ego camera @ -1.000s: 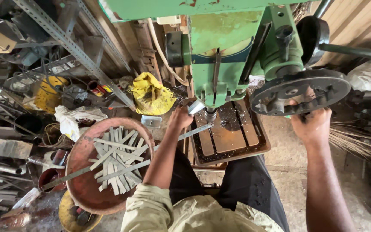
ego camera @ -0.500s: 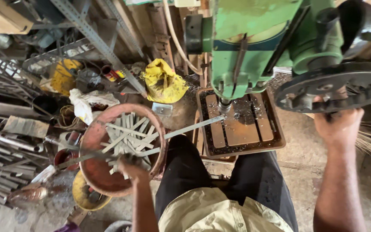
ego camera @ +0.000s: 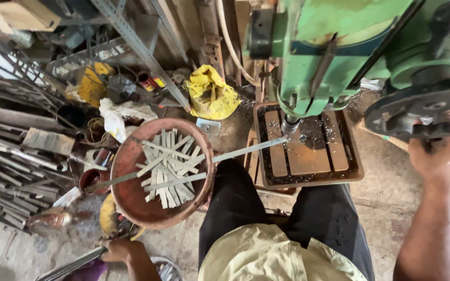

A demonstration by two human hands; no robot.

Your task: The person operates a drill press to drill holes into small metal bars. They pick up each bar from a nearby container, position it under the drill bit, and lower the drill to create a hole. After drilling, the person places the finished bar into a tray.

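Hands, two, yours, seen from above as you sit at a green drill press [ego camera: 339, 57]. Your right hand [ego camera: 441, 158] is raised at the right edge, fingers curled up onto the rim of the dark round feed wheel [ego camera: 423, 106] on the machine's side; how tightly it grips you cannot tell, since the wheel hides the fingertips. Your left hand [ego camera: 118, 250] is low at the near left, close to the floor, closed about the end of a long grey metal bar [ego camera: 71, 265] that runs off toward the bottom left corner. Between the two, a long flat metal strip [ego camera: 246, 151] lies across a rusty round bowl [ego camera: 131, 208], its right end resting on the press's slotted work plate [ego camera: 308, 156] just under the drill chuck [ego camera: 290, 125]. Bowl holds a loose heap of short flat metal strips [ego camera: 165, 169], crossed over one another. Work plate carries metal swarf around the chuck. Far of the bowl: a crumpled yellow bag [ego camera: 212, 96] and a white rag [ego camera: 121, 117]. Left side: stacked metal rods and bars [ego camera: 11, 171] on the floor. Your dark trousers [ego camera: 235, 208] and pale shirt [ego camera: 266, 255] fill the near centre.
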